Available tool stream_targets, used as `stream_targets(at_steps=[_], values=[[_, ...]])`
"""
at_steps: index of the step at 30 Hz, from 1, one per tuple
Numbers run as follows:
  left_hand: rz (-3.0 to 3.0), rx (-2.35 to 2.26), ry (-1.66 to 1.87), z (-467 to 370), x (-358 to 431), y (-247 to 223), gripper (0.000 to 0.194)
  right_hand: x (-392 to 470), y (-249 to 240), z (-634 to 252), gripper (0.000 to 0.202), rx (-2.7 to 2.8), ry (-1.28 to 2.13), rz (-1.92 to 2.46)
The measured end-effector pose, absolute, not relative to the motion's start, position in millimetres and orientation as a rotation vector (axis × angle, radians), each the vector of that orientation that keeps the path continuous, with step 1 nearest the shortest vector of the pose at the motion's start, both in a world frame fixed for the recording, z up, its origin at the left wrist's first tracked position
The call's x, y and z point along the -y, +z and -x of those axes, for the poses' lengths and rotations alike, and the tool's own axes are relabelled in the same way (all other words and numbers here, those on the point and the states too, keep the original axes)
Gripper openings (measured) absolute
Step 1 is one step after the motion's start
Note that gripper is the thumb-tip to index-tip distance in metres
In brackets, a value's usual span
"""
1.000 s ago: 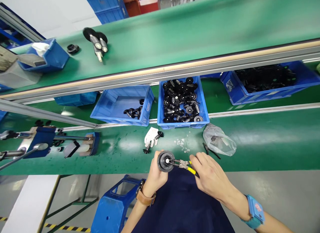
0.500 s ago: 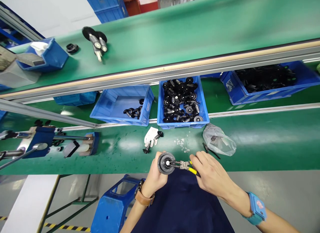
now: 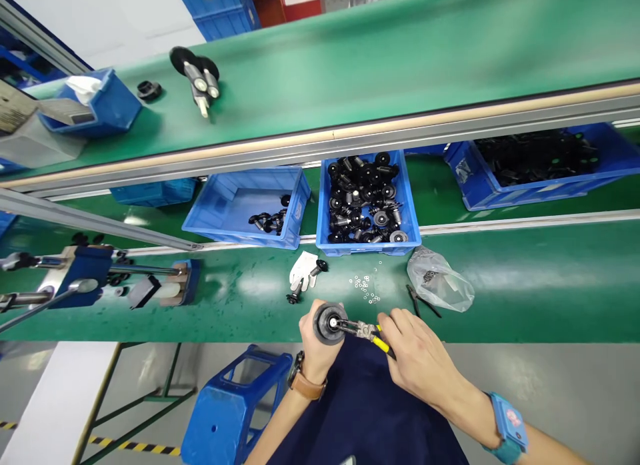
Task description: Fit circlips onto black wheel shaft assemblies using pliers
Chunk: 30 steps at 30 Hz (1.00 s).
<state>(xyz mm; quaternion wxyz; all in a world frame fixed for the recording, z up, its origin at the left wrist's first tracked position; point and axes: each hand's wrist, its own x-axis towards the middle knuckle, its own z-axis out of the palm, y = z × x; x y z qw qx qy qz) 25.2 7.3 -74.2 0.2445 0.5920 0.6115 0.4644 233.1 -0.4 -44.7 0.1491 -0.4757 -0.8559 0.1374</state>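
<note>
My left hand is closed around a black round part with a flanged rim and a light shaft end at its centre. In my right hand are pliers with yellow handles, gripped at the handles. The tips of the pliers reach into the middle of the black part, at the shaft end. Just beyond my hands, small pale rings lie scattered on the green bench. A white glove with two black shaft parts on and against it lies to their left.
Behind sit a blue bin full of black parts and a blue bin holding several. A clear plastic bag and black-handled pliers lie right. A lever press stands left; a blue stool is below.
The camera view has shifted slightly. My left wrist has turned and moved a little to the right, while the plier tips stay at the centre of the black part.
</note>
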Motion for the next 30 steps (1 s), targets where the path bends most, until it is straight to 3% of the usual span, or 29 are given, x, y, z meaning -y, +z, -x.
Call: stream_targets(at_steps=[6,12,16,18,24,30], values=[[-1.614,-1.644,1.249,-32,-8,-72,0.024,-3,-48,-234,0.038,2.475,0.369,1.367],[-1.444,-1.641,1.202,-35,-9,-70,0.023,-10,-41,-240,0.033,2.375,0.700,1.328],[-1.377,-1.655,1.179,-35,-10,-81,0.022,-9,-85,-240,0.014,2.110,1.081,1.470],[-1.345,-1.690,1.165,-33,-10,-87,0.024,-6,-124,-243,0.015,2.063,1.229,1.598],[-1.349,-1.698,1.150,-29,-16,-95,0.026,9,-231,-255,0.022,1.794,1.003,2.268],[-1.363,-1.631,1.182,-40,-21,-79,0.033,19,-262,-266,0.052,1.727,0.713,2.462]])
